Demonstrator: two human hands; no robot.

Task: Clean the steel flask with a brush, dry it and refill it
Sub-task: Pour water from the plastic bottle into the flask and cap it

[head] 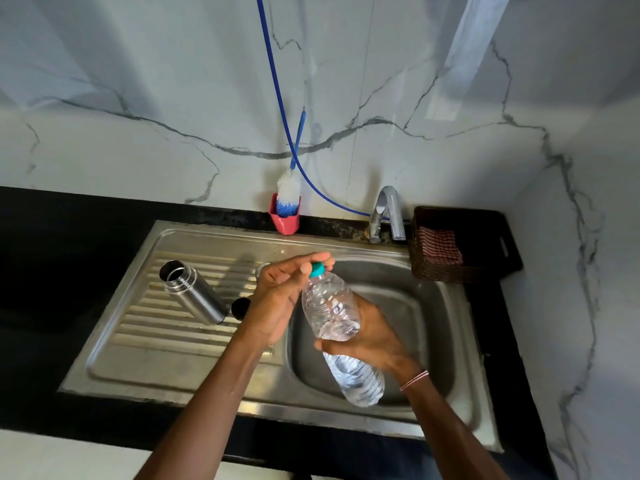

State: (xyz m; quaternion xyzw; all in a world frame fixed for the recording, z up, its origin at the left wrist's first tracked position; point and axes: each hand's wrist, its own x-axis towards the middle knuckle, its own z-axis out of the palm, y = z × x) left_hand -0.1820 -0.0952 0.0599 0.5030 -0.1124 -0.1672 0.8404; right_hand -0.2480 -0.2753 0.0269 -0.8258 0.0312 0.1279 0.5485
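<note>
The steel flask (194, 293) stands uncapped on the ribbed drainboard (166, 327), its mouth open. A dark cap (240, 308) lies just right of its base. My right hand (367, 337) grips the middle of a clear plastic water bottle (332, 313), held tilted over the sink basin (408, 299). My left hand (284, 289) pinches the bottle's teal cap (317, 269) at the top. The bottle brush (288, 195), white and blue bristles with a blue handle, stands in a red holder (284, 221) at the back of the sink.
A chrome tap (388, 213) rises behind the basin, with a blue hose (277, 98) running down the marble wall to it. A dark wicker basket (450, 251) holding a red checked cloth (439, 245) sits at the right. Black countertop (52, 254) surrounds the sink.
</note>
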